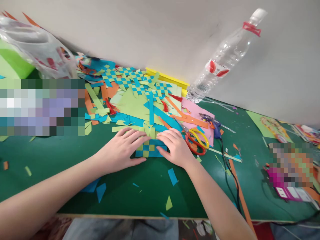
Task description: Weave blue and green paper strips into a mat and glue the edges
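Note:
A small piece of woven blue and green paper strips lies flat on the green table, with loose strip ends at its top and left. My left hand is open over its left side, fingers stretched out and touching the green strips, thumb apart. From the right, my right hand rests on the blue strips with bent fingers, its thumb apart from them. Both hands cover parts of the weave. Just right of my right hand are scissors with orange and yellow handles.
Behind are finished woven pieces, paper scraps and red tassels. A plastic bottle stands by the wall. A blue glue gun trails a black cord. A plastic bag is at far left.

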### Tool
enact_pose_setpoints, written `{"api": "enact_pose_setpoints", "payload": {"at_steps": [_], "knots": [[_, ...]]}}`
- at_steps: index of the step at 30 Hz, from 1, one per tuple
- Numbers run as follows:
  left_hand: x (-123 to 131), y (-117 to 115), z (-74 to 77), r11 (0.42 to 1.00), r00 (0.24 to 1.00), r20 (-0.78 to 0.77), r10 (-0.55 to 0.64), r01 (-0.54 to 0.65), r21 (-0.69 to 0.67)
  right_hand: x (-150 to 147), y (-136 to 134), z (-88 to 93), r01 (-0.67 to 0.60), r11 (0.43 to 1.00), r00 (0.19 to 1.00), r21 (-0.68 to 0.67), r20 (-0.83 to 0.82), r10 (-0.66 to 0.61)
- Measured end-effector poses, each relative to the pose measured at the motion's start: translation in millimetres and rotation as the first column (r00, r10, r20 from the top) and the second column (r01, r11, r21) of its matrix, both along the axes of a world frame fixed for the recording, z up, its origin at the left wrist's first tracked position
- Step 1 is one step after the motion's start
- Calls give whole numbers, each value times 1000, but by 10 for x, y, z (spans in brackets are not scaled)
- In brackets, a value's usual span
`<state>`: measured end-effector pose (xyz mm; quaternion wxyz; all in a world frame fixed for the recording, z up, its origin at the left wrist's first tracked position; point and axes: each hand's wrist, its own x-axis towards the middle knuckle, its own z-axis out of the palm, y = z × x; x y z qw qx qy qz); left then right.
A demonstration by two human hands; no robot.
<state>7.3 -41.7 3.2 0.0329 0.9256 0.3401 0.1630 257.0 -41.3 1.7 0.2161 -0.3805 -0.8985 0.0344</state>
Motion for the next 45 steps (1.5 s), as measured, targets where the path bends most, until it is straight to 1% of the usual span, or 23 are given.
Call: {"api": "enact_pose_setpoints", "payload": {"at_steps": [5,8,11,25,34,40,45], "knots": [[-9,5,20,996,996,43,73,-74,42,7,5,-10,16,998,1000,-56,3,-16],[-15,10,28,990,989,72,128,-132,49,-2,-14,11,-10,999,1000,-45,5,10],[-21,13,25,987,984,90,151,-155,33,-31,-39,21,-38,999,999,-27,16,38],[-3,20,28,992,987,104,118,-122,35,-86,-76,6,-65,998,997,3,39,64],[7,10,39,996,992,102,75,-80,46,-83,-54,14,-77,997,996,-31,42,78],[-5,10,28,995,988,121,98,-99,1,-74,-57,2,-83,996,996,-43,33,84],[-4,2,62,992,977,176,122,-118,-36,-71,-56,-9,-93,995,995,-31,31,94]]}}
